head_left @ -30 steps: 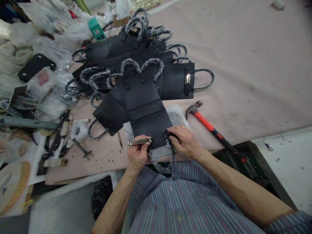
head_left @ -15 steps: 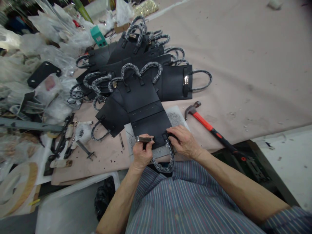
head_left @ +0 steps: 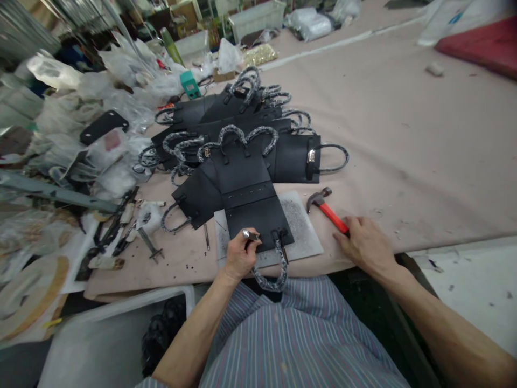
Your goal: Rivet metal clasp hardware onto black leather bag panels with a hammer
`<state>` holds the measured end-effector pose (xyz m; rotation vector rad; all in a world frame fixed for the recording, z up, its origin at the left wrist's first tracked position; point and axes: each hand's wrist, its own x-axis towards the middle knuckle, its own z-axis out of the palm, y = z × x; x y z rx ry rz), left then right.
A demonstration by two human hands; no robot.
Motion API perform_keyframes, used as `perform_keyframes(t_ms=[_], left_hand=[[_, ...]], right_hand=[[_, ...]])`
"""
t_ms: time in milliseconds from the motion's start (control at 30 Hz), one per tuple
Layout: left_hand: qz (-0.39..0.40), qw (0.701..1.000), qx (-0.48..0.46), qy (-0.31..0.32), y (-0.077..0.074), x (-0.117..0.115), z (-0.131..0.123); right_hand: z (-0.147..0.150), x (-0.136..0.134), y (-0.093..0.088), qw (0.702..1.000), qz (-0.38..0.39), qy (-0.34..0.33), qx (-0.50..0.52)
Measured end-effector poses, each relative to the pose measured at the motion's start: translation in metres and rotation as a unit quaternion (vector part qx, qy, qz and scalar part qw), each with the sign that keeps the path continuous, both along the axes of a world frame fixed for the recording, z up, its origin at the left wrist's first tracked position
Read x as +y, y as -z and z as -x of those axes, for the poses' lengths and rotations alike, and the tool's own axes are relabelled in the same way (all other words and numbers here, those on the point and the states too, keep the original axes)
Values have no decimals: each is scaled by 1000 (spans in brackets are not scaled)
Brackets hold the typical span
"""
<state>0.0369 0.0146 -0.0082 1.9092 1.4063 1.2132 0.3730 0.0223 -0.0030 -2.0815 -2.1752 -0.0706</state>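
Observation:
A black leather piece (head_left: 258,214) with a wrapped handle (head_left: 271,281) at its near end lies partly on a pale speckled board (head_left: 305,229). My left hand (head_left: 241,256) is closed round a short metal punch (head_left: 250,235), whose tip is at the leather near the handle's base. To the right, my right hand (head_left: 365,241) lies over the grip of a claw hammer (head_left: 332,215) with a red handle; its fingers are curled on it and the hammer head rests on the table.
More black leather pieces (head_left: 293,156) with wrapped handles are piled behind. Plastic bags (head_left: 117,97), tools (head_left: 151,245) and a tape roll (head_left: 34,296) are at the left. A plastic bin (head_left: 100,345) stands below the table's edge.
My right hand has left the handle's base and moved right onto the hammer's grip. My left hand still holds the punch. The view has tilted up, showing more of the table's far side.

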Motion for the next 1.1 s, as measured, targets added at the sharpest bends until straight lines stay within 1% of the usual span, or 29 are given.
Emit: perform_keyframes(t_ms=[67, 133, 200, 233, 300, 367, 400, 467, 500, 533, 600, 667, 733, 767, 833, 900, 933, 967, 1000, 1033, 1100], left_hand=[[10, 1000, 0, -4, -2, -1, -1], [18, 1000, -1, -5, -3, -2, -1], [28, 1000, -3, -5, -2, -3, 0], [33, 999, -4, -5, -1, -3, 0], [39, 999, -7, -8, 1, -3, 0], [41, 999, -8, -10, 2, -3, 0], [41, 999, -7, -10, 2, -3, 0], [41, 999, -2, -10, 2, -2, 0], [40, 999, 1, -11, 2, -2, 0], [39, 999, 4, -11, 2, -2, 0], [38, 999, 12, -11, 3, -2, 0], [40, 999, 22, -17, 4, -2, 0], [43, 998, 29, -20, 5, -2, 0], [43, 998, 29, -20, 5, -2, 0], [40, 999, 25, -17, 4, -2, 0], [36, 999, 23, -14, 4, -3, 0], [37, 999, 24, -14, 4, -2, 0], [39, 999, 27, -11, 4, -2, 0], [42, 999, 30, -10, 4, -2, 0], [45, 998, 33, -9, 5, -1, 0], [46, 998, 32, -9, 6, -1, 0]], right_hand=[[-9, -8, 8, 998, 33, -1, -56], [-11, -12, 13, 997, 36, -19, -59], [-8, -10, 10, 999, 37, -23, -6], [-6, -7, 3, 998, 41, -17, 39], [1, -1, -21, 992, 47, 4, 119], [13, 2, -58, 983, 44, 1, 181], [20, 1, -78, 978, 38, -15, 207], [39, -7, -118, 953, 25, -71, 292], [49, -11, -134, 944, 8, -106, 313], [58, -15, -148, 938, -5, -150, 314], [73, -21, -165, 935, -4, -245, 256], [81, -22, -175, 933, 26, -317, 166], [83, -20, -185, 933, 41, -340, 112], [83, -20, -191, 933, 30, -339, 116], [84, -22, -202, 935, -35, -308, 170], [87, -27, -207, 927, -118, -265, 236], [89, -29, -205, 923, -137, -258, 249], [90, -32, -200, 926, -128, -259, 243], [91, -34, -194, 932, -90, -270, 223], [92, -35, -188, 938, -31, -285, 196], [90, -34, -177, 940, 82, -286, 166]])
